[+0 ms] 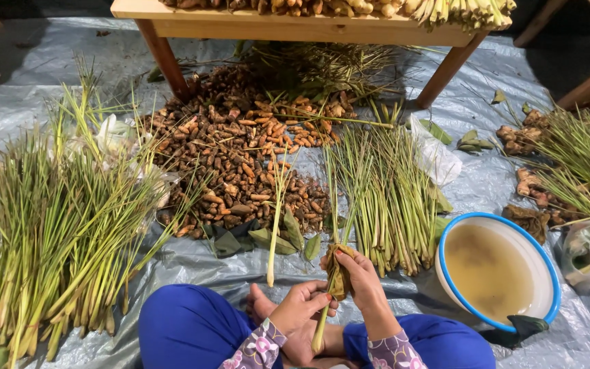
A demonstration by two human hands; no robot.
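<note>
I sit cross-legged on a grey plastic sheet [192,266] in blue trousers. My left hand [302,307] grips a lemongrass stalk [321,326] low on its stem. My right hand [358,277] presses a folded green-brown leaf [337,270] around that stalk, close above my left hand. A single loose stalk [276,225] lies on the sheet just in front of my knee.
A big heap of lemongrass [56,232] lies left, a smaller bundle [387,198] ahead right. A pile of brown turmeric roots [240,150] sits in the middle. A white, blue-rimmed basin [537,256] of murky water stands right. A wooden table [295,24] stands beyond.
</note>
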